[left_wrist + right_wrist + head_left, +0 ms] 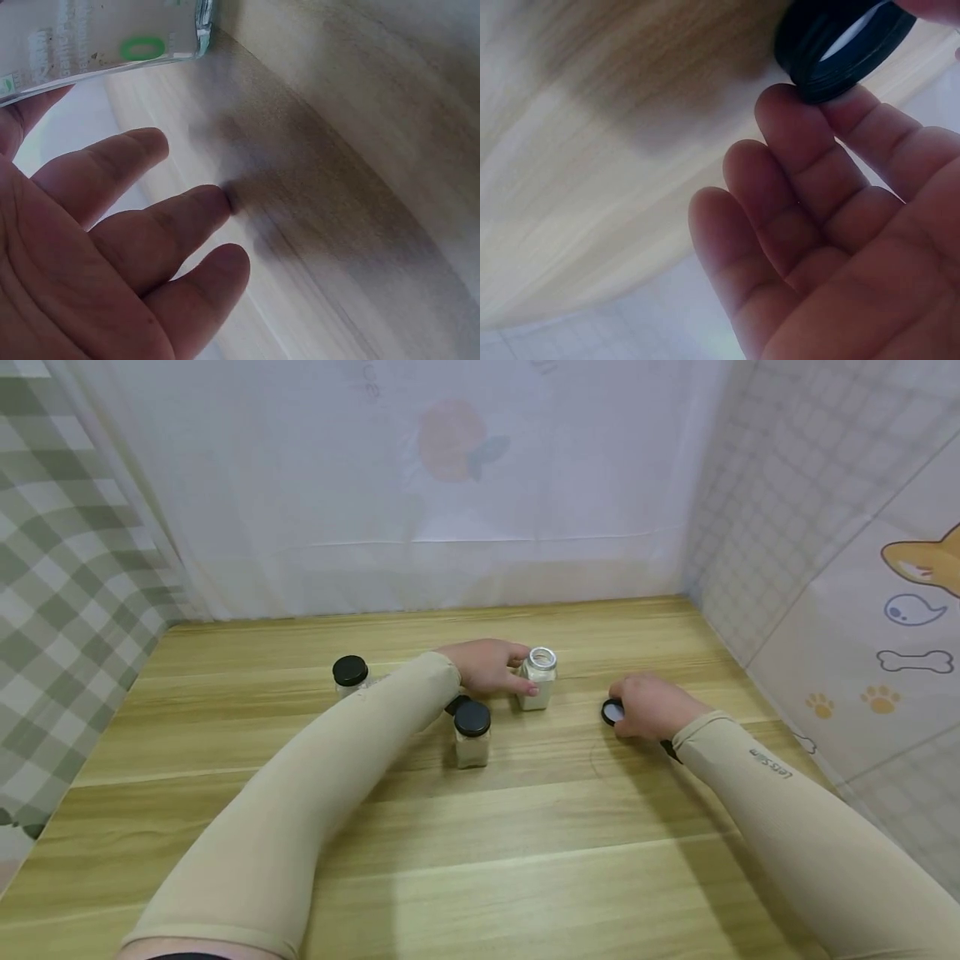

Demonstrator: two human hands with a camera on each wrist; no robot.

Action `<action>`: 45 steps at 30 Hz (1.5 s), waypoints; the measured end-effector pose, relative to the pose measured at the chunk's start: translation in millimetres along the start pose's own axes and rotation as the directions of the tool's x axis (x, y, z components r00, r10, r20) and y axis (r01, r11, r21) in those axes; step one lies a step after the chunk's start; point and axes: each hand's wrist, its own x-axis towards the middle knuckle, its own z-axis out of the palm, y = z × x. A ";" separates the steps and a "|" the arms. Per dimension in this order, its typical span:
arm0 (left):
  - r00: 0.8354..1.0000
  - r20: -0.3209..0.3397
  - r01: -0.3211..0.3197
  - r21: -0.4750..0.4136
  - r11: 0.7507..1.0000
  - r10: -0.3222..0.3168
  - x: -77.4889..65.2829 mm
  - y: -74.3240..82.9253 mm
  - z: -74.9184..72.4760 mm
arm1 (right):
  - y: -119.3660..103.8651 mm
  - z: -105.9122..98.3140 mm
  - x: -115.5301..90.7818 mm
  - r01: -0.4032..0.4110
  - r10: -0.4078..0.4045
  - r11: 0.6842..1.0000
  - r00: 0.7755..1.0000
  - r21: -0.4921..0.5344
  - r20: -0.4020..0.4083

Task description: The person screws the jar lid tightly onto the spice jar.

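An uncapped glass jar [536,692] with pale contents and a silvery threaded neck stands on the wooden table. My left hand [491,667] grips it from the left, thumb in front; the other fingers spread below the glass jar [142,45] in the left wrist view, where green print shows on it. To the right, my right hand [654,706] pinches a black lid [612,712] between thumb and fingertips, its white inner side showing. In the right wrist view the black lid [810,67] is tilted at the fingertips.
A capped jar [472,739] with a black lid stands just in front of the left forearm. Another black-lidded jar [350,674] is partly hidden behind the left sleeve [322,785]. Fabric curtains enclose the wooden table [525,860] at the back and sides.
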 end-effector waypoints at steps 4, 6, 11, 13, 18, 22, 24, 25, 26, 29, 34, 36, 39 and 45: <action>1.000 0.002 0.003 -0.045 0.999 -0.003 -0.4 -0.2 1.5 | 0.8 0.6 0.4 -0.008 0.008 1.000 1.000 0.013 0.009; 1.000 0.005 0.004 -0.066 0.998 -0.004 -0.7 -0.5 1.9 | 0.9 0.7 0.6 -0.010 0.010 1.000 1.000 0.018 0.009; 1.000 0.011 0.010 -0.094 0.996 -0.009 -2.0 -0.6 2.1 | 0.0 -0.2 0.5 -0.009 0.009 1.000 1.000 0.017 0.008; 1.000 0.011 0.012 -0.084 0.996 -0.011 -2.5 -0.1 1.9 | -0.2 -0.8 0.1 -0.006 0.006 1.000 1.000 0.014 0.009; 1.000 0.015 0.019 -0.047 0.999 -0.019 -2.8 2.1 1.0 | 0.1 -1.5 -0.9 -0.001 0.001 1.000 1.000 0.009 0.014; 1.000 0.019 0.025 -0.037 0.999 -0.024 -3.0 3.1 0.9 | 0.0 -1.1 -1.4 -0.001 0.001 1.000 1.000 0.007 0.011; 0.999 0.020 0.031 -0.033 0.999 -0.030 -3.1 3.1 1.6 | 0.1 -0.6 -1.7 -0.002 0.001 1.000 1.000 0.006 0.008; 0.999 0.019 0.033 -0.032 0.999 -0.032 -3.0 2.8 2.1 | 0.2 -0.5 -2.0 0.001 -0.001 1.000 1.000 0.005 0.006; 0.999 0.018 0.035 -0.033 0.999 -0.034 -3.1 2.7 2.4 | 0.2 -0.5 -2.0 0.000 0.000 1.000 1.000 0.004 0.007; 0.999 0.017 0.044 -0.044 0.998 -0.044 -3.1 1.8 4.0 | -0.2 -1.1 -2.2 -0.005 0.005 1.000 1.000 0.013 0.019; 0.998 0.017 0.057 -0.068 0.996 -0.056 -3.6 0.6 5.6 | -1.2 -2.3 -1.5 -0.019 0.018 0.999 0.999 0.030 0.040; 0.998 0.017 0.057 -0.067 0.996 -0.056 -3.2 0.4 5.6 | -1.0 -2.2 -1.4 -0.017 0.016 1.000 0.999 0.025 0.040; 0.998 0.021 0.054 -0.061 0.997 -0.053 -2.3 0.6 5.3 | 0.0 -1.8 -1.9 -0.013 0.012 1.000 0.999 0.024 0.039; 0.998 0.025 0.053 -0.051 0.997 -0.051 -2.0 0.8 5.1 | 1.4 -0.4 -0.6 -0.057 0.055 0.997 0.998 0.049 0.039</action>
